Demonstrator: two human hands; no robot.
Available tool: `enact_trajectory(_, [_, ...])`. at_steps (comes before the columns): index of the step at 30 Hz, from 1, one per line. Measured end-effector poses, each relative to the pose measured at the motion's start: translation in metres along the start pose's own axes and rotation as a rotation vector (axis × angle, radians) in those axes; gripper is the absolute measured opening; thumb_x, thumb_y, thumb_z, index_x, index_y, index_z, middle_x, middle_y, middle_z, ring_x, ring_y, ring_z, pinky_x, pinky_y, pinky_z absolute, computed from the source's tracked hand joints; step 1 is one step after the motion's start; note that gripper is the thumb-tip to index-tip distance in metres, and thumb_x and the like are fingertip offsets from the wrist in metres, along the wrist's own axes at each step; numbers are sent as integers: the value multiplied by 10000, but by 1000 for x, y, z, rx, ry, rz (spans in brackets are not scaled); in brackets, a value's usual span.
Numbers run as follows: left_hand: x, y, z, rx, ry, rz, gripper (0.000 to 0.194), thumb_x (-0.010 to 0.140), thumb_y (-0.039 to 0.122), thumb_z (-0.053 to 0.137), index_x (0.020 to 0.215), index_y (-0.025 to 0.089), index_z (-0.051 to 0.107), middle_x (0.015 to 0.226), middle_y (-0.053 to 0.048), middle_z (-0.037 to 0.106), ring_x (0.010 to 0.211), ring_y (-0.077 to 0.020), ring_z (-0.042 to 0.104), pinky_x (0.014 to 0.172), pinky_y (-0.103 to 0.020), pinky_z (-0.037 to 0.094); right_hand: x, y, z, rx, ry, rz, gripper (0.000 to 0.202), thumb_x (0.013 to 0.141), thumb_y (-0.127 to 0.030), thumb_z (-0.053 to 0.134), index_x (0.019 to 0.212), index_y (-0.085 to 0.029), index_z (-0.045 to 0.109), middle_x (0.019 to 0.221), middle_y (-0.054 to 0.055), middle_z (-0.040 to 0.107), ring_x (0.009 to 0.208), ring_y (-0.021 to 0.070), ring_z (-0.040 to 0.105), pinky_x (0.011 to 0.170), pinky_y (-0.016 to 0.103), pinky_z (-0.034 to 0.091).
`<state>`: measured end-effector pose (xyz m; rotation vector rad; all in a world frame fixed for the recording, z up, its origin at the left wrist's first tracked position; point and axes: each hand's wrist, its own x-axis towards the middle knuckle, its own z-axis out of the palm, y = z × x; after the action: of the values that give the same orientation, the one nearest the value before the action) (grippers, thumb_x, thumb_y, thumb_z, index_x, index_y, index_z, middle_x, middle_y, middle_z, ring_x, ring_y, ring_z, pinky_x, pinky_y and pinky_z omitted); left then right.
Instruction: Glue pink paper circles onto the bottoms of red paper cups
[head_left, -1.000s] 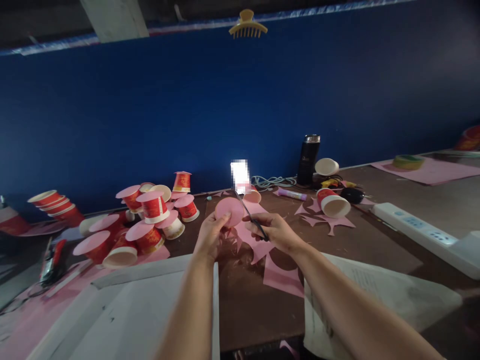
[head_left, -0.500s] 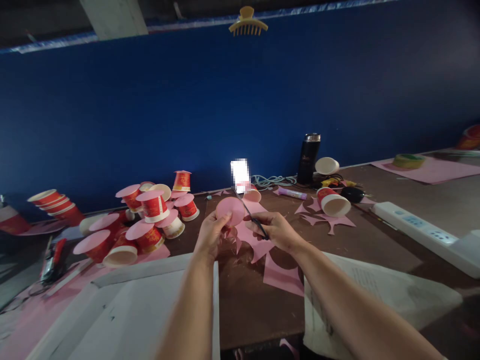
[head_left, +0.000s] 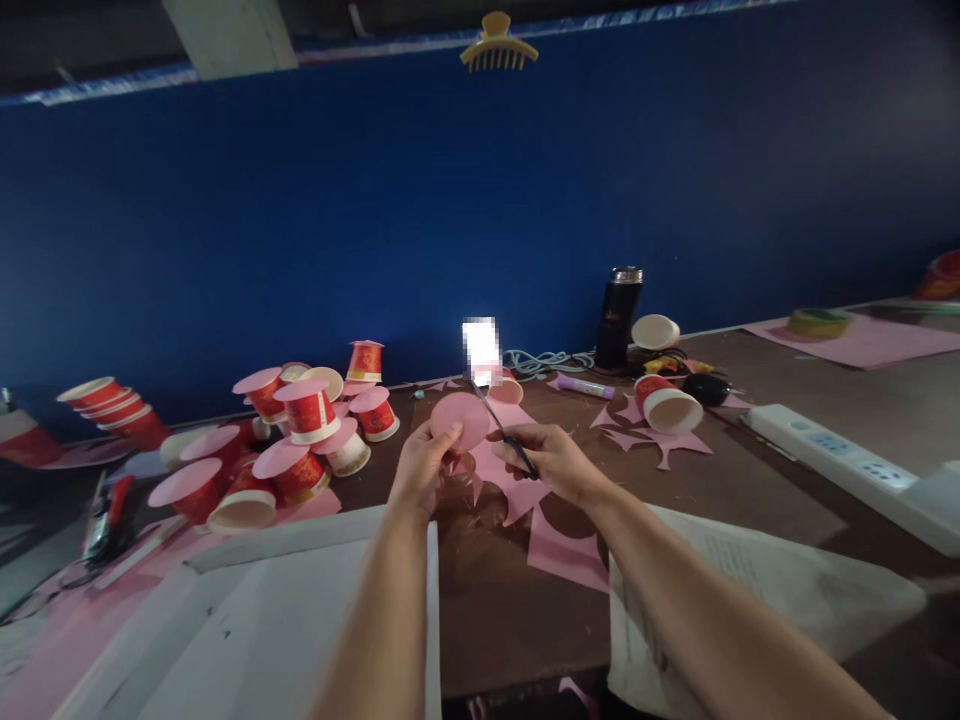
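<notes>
My left hand [head_left: 421, 462] is closed on a round pink paper disc [head_left: 459, 418], with the thumb lying on its face. A little red shows below the disc, perhaps a paper cup mostly hidden by it and my fingers. My right hand [head_left: 551, 458] is wrapped round dark-handled scissors [head_left: 517, 448]. Their narrow blades point up and away, close along the disc's right edge. Jagged pink paper offcuts [head_left: 517, 495] lie on the brown table below my hands. Just behind the disc, a paper cup [head_left: 507, 388] rests on its side.
At left, several red paper cups [head_left: 307, 412] carry pink discs, behind a white box [head_left: 262, 610]. A stack of cups [head_left: 112, 405] leans farther left. Rightward are a black flask [head_left: 619, 318], a glue stick [head_left: 585, 387], a tipped cup [head_left: 667, 405] and a power strip [head_left: 832, 450].
Almost nothing differs. Both hands, the disc and the scissors keep their places, and the whole view has shifted very slightly.
</notes>
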<state>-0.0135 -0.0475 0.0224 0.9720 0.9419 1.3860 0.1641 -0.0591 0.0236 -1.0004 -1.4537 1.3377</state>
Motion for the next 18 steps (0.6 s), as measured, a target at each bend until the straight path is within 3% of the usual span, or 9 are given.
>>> enact_trajectory(18, [0, -1, -1, 47, 17, -12, 380, 595, 388, 803, 762, 142, 566, 567, 24, 562, 418, -66, 472, 414, -190, 354, 0, -2, 2, -30, 35, 21, 447, 658, -444, 767, 980, -135, 744, 606, -6, 574, 544, 88, 494, 514, 232, 389])
